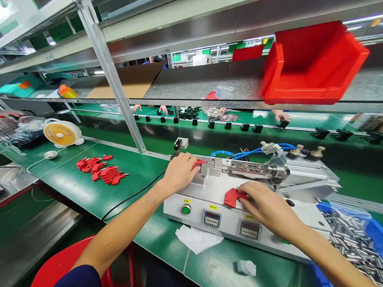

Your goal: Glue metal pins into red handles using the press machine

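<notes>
My left hand (181, 171) is closed at the left end of the bench machine (212, 189), fingers on a small red plastic handle (198, 163). A thin metal shaft runs from that handle to the right, into the machine's metal holder (217, 162). Lower on the right, my right hand (265, 203) pinches another red plastic handle (232, 197) just above the machine's top plate; the fingers cover its right end. A green button (186, 209) and two small counters (211, 218) sit on the machine's front.
Several red handles with metal shafts (110, 174) lie on the green bench at left, near a fan (62, 133). A blue bin of metal tubes (377, 232) stands at right. White cloth (198, 239) lies in front. Above is a red bin (315, 66). Other people's hands (281, 115) work beyond.
</notes>
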### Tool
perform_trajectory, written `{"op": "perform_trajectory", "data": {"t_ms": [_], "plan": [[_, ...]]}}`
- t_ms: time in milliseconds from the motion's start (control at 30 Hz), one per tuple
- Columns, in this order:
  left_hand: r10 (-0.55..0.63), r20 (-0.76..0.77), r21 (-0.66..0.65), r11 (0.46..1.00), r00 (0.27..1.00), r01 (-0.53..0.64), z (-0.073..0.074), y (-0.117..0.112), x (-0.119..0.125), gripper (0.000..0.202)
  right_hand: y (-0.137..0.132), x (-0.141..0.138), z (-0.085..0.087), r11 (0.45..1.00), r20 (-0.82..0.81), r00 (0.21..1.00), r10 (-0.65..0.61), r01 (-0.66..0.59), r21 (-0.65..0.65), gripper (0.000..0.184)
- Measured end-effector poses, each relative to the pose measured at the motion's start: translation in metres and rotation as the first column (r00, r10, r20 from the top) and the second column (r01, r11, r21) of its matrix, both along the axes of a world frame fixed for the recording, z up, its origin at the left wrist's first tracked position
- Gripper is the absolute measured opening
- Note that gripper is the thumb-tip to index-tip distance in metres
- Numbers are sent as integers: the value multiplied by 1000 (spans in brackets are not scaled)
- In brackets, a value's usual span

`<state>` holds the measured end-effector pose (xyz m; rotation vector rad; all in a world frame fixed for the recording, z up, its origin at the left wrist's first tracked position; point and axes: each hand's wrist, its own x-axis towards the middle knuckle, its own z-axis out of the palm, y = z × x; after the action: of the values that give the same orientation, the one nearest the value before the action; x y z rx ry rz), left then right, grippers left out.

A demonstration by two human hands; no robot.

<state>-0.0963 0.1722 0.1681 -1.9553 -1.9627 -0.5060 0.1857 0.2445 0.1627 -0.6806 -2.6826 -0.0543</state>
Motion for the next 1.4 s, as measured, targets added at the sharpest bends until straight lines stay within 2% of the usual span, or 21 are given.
{"op": "perform_trajectory", "data": {"t_ms": [133,233,567,667,767,867,967,1033,1100,1167,1267,1400], "plan": [[-88,96,206,976,991,67,-25,-10,-5,24,5,-2,0,1000,4,1000,13,-14,14,24],[-123,112,303,949,986,84,-35,-10,-6,23,9,-5,0,999,-23,999,23,-22,27,27],[-100,120,262,963,988,66,-28,-6,-11,22,7,2,-6,998,-22,999,49,-48,50,36],[-112,140,231,970,984,78,-31,-9,-15,25,-3,14,-6,997,-37,999,29,-26,72,39],[-201,170,296,944,965,144,-38,-17,-23,31,-18,33,-3,992,-84,996,-34,44,118,39],[-274,147,408,892,950,194,-49,-36,-30,32,-33,59,1,980,-128,981,-148,163,112,36],[-292,71,459,859,954,229,-65,-63,-28,21,-43,85,-2,967,-112,966,-233,242,74,34],[-358,24,387,864,933,321,-76,-80,-21,16,-48,96,-10,973,-66,973,-223,226,37,31],[-410,-47,249,878,911,408,-84,-90,-14,15,-50,99,-21,982,-5,982,-190,190,20,31],[-411,-125,131,895,903,426,-87,-94,-8,17,-50,98,-32,983,48,982,-180,178,43,33],[-406,-131,19,911,905,411,-83,-93,-7,16,-47,99,-43,976,81,975,-209,203,83,38],[-381,-75,-68,924,922,376,-74,-92,-7,19,-37,108,-45,969,35,970,-242,241,51,36]]}}
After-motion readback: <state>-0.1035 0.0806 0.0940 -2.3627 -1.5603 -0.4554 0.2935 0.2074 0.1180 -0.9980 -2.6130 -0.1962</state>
